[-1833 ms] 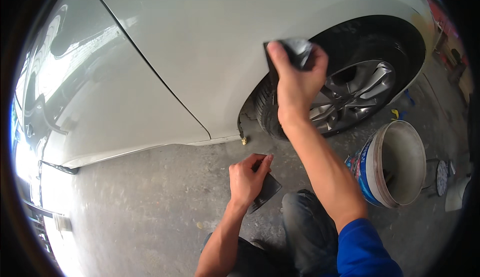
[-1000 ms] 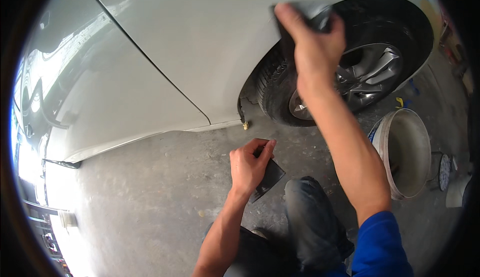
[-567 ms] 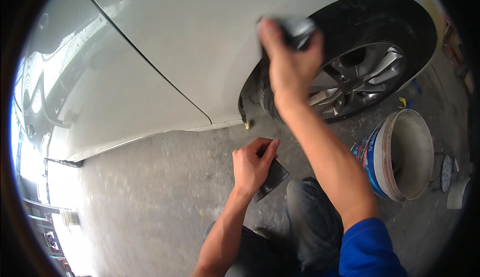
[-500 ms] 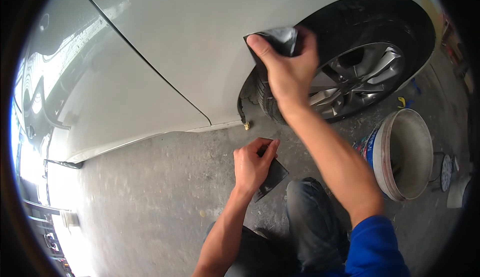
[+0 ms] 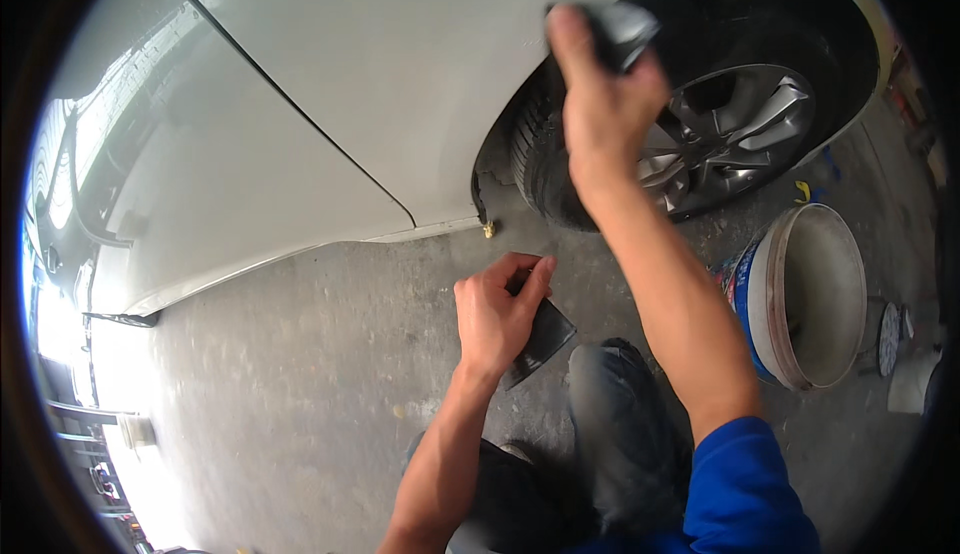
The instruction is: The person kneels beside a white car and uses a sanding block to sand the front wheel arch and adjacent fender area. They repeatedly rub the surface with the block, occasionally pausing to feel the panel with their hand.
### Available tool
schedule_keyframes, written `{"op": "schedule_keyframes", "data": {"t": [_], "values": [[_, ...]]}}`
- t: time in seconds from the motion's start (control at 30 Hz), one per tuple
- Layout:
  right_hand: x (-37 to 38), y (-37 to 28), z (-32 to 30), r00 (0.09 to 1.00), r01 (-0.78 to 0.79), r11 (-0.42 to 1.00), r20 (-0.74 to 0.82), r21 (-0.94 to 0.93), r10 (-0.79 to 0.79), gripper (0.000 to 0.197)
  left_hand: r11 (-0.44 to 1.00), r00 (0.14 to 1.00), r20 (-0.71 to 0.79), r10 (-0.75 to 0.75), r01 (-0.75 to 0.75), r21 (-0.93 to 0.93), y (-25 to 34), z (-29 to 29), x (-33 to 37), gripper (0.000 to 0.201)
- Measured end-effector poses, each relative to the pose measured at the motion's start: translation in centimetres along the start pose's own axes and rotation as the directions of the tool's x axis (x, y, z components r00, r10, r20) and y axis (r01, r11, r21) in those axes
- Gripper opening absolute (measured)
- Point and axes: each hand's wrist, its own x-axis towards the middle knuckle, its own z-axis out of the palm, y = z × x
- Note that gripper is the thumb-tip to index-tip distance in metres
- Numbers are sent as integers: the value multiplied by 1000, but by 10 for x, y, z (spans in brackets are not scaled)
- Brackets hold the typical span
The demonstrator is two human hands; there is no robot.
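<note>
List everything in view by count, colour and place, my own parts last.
Car: 1, pale silver, across the top
Wheel: 1, black and grey, upper right
Bucket: 1, whitish and blue, right
Scraps: 2, yellow and blue, floor above bucket
Lump: 1, yellowish, car's lower edge
Disc: 1, greyish, right of bucket
Flat sheet: 1, black, left hand
Shiny piece: 1, black and grey, right hand, blurred
Far-left items: too unclear to count
Sleeve: 1, blue, lower right
Trouser legs: 2, dark, bottom centre
Hands: 2, bare, centre and upper right
</note>
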Motion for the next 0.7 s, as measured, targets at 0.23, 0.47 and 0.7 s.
{"op": "schedule_keyframes", "data": {"t": [0.23, 0.47, 0.7], "values": [[11, -20, -2, 997, -63, 998, 47, -17, 63, 24, 1000, 1000, -7, -7, 6, -25, 7, -3, 0, 25], [15, -21, 2, 1000, -16, 997, 8, -73, 17, 23, 1000, 1000, -11, -18, 18, -20, -2, -5, 0, 28], [7, -21, 9, 987, -160, 982, 31, 97, 157, 22, 999, 998, -35, -52, 51, -16, -1, -10, 0, 29]]}}
